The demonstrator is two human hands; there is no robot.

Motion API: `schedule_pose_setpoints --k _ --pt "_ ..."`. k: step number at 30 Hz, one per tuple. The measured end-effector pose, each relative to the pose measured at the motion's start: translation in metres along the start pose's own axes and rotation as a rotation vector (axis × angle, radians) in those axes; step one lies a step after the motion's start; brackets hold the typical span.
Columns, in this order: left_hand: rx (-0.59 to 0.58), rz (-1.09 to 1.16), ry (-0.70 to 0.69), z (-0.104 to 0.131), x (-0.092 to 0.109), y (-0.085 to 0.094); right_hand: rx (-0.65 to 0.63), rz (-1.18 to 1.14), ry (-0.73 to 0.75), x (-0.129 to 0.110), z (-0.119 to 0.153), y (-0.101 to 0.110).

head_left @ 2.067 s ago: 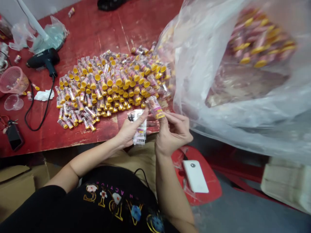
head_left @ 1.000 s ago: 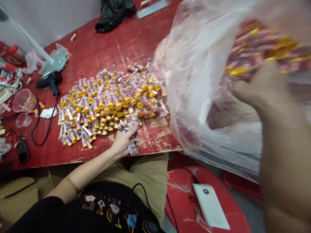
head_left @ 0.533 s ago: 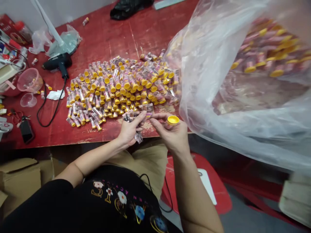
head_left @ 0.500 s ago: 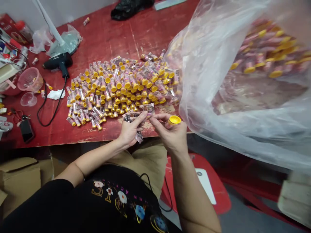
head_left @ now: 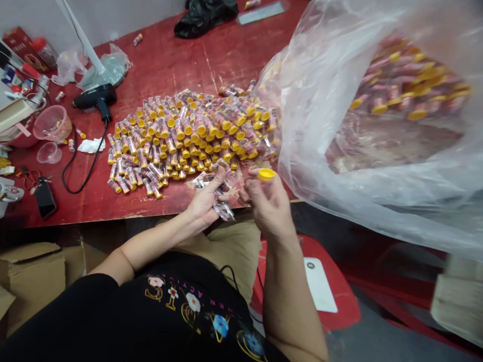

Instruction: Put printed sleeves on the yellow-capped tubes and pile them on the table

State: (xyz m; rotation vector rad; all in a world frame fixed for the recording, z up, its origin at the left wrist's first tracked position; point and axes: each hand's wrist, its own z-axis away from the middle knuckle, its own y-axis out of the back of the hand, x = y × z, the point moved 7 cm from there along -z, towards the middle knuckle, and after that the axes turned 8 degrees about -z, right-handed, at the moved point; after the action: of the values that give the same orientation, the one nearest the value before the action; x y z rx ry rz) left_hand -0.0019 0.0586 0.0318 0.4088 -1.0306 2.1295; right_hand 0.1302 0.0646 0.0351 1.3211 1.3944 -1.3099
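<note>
My left hand [head_left: 206,203] is closed on a bunch of clear printed wrappers [head_left: 225,210] at the table's front edge, thumb on top. To its right, my right hand [head_left: 268,203] is curled round a tube with a yellow cap [head_left: 266,174]; the cap faces up and the fingers hide most of the tube. The two hands are apart. Beyond them lies a wide pile of small clear tubes with yellow caps [head_left: 181,133] on the red table [head_left: 177,60].
A large clear plastic bag [head_left: 313,100] with more yellow-capped tubes [head_left: 418,85] stands at the right. At the left are a black heat gun [head_left: 96,98] with its cable, a pink basket [head_left: 53,123], a phone [head_left: 45,198] and a lamp base [head_left: 103,70]. A red stool [head_left: 339,296] is below.
My right hand has drawn back from the wrappers and is now apart from my left hand, still with the yellow-capped tube. The whole view has shifted slightly.
</note>
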Motion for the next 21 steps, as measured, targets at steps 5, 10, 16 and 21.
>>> schedule_pose_setpoints --k 5,10,16,21 --pt "0.017 0.011 0.071 -0.001 -0.007 0.005 0.174 0.023 0.086 -0.017 0.027 0.015" --pt "0.016 -0.024 -0.007 -0.005 -0.014 0.012 0.238 -0.088 0.084 -0.016 0.042 0.013" --pt "0.029 -0.047 -0.053 -0.005 -0.018 0.018 0.234 -0.165 0.068 -0.01 0.044 0.008" --pt "-0.04 -0.084 -0.066 0.0 -0.019 0.016 0.361 -0.094 0.165 -0.019 0.049 0.008"
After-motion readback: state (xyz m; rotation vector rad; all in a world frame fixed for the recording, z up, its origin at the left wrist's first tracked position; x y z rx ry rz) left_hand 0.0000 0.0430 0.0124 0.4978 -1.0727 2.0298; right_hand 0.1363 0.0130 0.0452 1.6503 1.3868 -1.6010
